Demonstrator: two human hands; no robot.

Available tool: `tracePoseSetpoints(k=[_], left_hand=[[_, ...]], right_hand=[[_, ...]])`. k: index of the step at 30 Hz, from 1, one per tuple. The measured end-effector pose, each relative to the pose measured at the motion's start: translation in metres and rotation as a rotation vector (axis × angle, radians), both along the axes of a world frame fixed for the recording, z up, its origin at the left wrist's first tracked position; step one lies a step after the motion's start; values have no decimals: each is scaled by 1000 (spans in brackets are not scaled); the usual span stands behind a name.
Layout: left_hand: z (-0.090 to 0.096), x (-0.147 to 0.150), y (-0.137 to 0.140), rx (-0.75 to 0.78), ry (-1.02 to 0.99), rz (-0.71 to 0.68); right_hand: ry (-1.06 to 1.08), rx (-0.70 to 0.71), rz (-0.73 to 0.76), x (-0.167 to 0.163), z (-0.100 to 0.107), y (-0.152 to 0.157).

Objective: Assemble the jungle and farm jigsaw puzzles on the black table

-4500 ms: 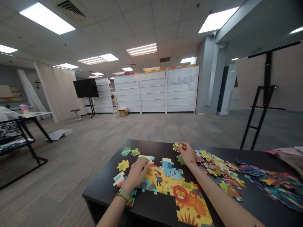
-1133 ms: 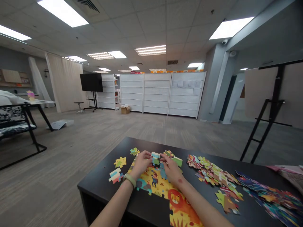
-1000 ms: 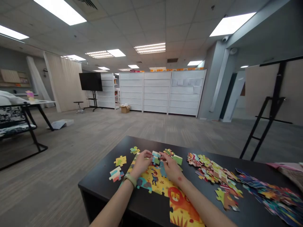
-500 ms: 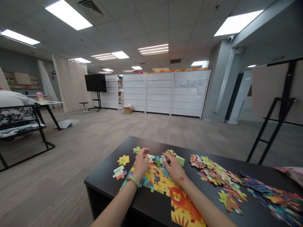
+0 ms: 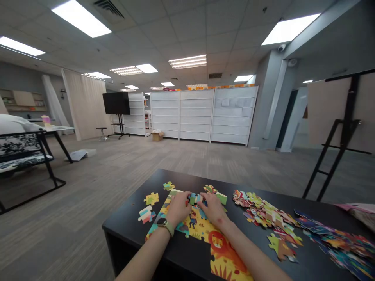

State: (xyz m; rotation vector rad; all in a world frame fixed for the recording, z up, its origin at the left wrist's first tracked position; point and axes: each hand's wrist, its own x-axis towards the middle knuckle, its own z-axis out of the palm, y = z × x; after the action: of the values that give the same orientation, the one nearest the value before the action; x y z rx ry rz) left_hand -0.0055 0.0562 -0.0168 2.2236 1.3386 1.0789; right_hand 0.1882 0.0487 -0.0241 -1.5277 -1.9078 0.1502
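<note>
Blue-and-green cardboard jigsaw piece (image 5: 193,198), head view: lies at the far edge of a partly joined, mostly yellow animal-picture puzzle (image 5: 200,229), between the two hands. Left hand (image 5: 179,209), wearing a watch with a pale green band (image 5: 168,226), is just left of the piece, fingers bent and close together; thumb mostly hidden. Right hand (image 5: 213,210) comes in from the other side, thumb and forefinger somewhat apart at the right edge of the same spot. Contact looks likely on both sides; cannot tell whether either hand pinches the piece or only rests against it.

Key relation: piece lies to the right of the left fingers and to the left of the right fingers, about equally near both. Its outline looks roughly square, with no clear long axis; part is covered.

Around it on the black tabletop (image 5: 129,220): a loose yellow jigsaw piece (image 5: 151,198) and a white, red and blue jigsaw piece (image 5: 146,214), both left of the left hand; a flat green jigsaw piece (image 5: 222,198) just beyond the right hand; a heap of mixed red-and-green pieces (image 5: 265,212) farther right.
</note>
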Motion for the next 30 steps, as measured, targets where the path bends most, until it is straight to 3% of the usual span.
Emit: tracePoseSetpoints(k=[12,21,26,30], left_hand=[[5,1,-7,-21,74,0],[3,1,-5,-14,49,-13],[4,1,-2,-17,-197,-164],[7,-1,3,-82,-397,-152]], right_hand=[[268,146,-88,10,16,-3],[307,100,-31,10,13,0],[343,65,48,7,18,-4],[444,-31,111,5,18,-5]])
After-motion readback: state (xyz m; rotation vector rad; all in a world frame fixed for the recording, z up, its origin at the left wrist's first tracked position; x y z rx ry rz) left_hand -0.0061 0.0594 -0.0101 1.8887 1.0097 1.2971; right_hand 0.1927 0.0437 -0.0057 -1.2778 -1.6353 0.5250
